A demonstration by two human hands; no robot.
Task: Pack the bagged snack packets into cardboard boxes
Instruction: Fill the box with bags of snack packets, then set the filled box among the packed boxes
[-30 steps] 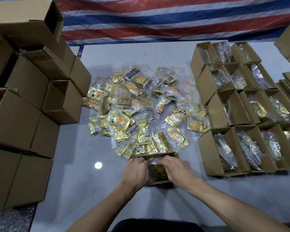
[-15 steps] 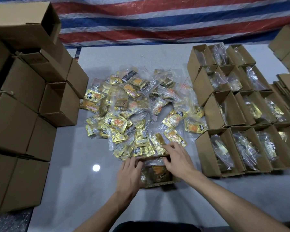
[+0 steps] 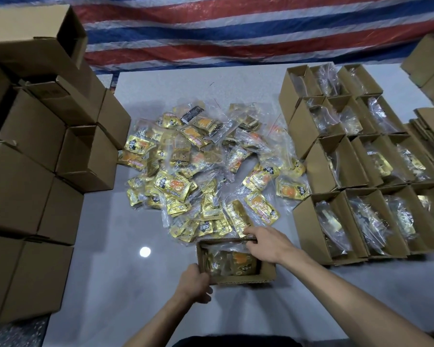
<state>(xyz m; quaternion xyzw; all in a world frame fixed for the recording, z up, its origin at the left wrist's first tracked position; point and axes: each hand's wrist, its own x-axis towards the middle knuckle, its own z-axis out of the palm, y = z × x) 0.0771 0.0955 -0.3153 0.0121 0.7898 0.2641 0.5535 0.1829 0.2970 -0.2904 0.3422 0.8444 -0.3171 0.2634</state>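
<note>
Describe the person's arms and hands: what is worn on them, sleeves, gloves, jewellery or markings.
Both forearms are bare as far as the frame shows, with no sleeves in view. The left hand and right hand wear no gloves, and no rings, watch or bracelet can be seen. No markings are visible.

A: Packets (image 3: pixel 172 185)?
B: Gold foil with orange prints, one black (image 3: pixel 191 113), all in clear bags; boxes (image 3: pixel 25 194) plain brown
A: Behind?
B: Tarp (image 3: pixel 211 33) striped red, white, blue; table (image 3: pixel 105 284) pale grey
</note>
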